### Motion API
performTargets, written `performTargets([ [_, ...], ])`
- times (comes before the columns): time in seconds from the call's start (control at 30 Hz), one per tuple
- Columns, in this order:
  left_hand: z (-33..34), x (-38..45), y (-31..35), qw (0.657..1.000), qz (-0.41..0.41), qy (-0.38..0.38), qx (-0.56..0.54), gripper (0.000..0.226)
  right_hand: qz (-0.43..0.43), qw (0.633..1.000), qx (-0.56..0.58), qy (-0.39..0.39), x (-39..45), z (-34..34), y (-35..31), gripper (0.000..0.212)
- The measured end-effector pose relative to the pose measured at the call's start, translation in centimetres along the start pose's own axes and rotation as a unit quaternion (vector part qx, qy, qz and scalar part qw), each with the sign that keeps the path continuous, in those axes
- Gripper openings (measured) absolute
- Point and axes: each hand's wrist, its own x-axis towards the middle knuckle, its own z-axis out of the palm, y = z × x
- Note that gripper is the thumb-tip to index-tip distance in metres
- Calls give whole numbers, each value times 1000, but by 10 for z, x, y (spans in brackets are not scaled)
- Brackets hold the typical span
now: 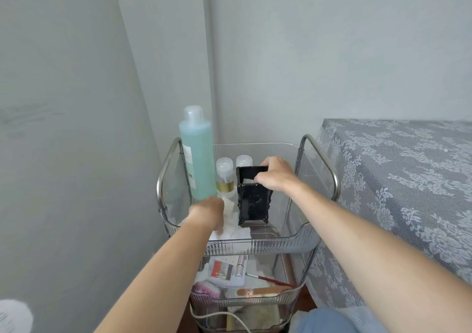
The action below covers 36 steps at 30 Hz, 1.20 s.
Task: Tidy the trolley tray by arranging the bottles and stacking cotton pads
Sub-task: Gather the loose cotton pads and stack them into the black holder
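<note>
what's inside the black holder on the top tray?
A white cotton pad shows through the open top of the black holder. The right hand grips the rim and covers part of the opening; the opaque walls hide how many pads lie below.

In my clear trolley tray (258, 243), the tall blue-green bottle (198, 153) stands upright at the rear left corner. Two small clear-capped bottles (225, 178) stand upright just right of it. The black holder (252, 196) stands upright mid-tray. White cotton pads (236, 226) lie loosely heaped at front left.
</note>
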Motion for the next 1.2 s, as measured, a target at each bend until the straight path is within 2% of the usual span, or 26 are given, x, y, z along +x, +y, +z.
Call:
performTargets([
  [0.13,-26,-6,-6,999,28,-2,-34,31,-13,1000,-10,-13,-1,-7,2,36],
  [0.23,-58,-13,-20,992,52,-17,-115,33,-42,998,25,-45,-3,-15,3,50],
  [0.27,-70,-16,-24,987,64,-18,-148,34,-59,996,41,-47,-4,-17,2,49],
  [0.37,-108,-22,-31,971,98,8,-220,25,-108,991,81,-17,-4,-25,-2,21],
  [0.4,-119,-25,-30,966,109,20,-232,20,-117,989,85,-13,-5,-28,-4,19],
  [0.53,-143,-26,-20,950,139,57,-272,14,-127,985,99,-54,-11,-36,-12,62],
  [0.6,-142,-23,-11,949,142,69,-272,16,-139,981,120,-65,-11,-37,-14,62],
  [0.67,-138,-19,-1,952,142,71,-261,21,-137,982,123,-45,-9,-35,-13,46],
  [0.77,-127,-10,11,945,144,76,-284,27,-128,991,44,-12,-3,-32,-10,29],
  [0.87,-116,-4,17,944,133,100,-284,13,-110,994,-14,-9,0,-29,-4,29],
  [0.97,-105,-2,20,954,131,121,-242,21,-98,995,-16,4,2,-25,0,29],
  [1.1,-93,4,23,943,129,181,-249,21,-86,996,-17,26,2,-18,1,24],
  [1.2,-80,10,25,935,106,206,-267,11,-88,995,-9,39,1,-10,2,39],
])
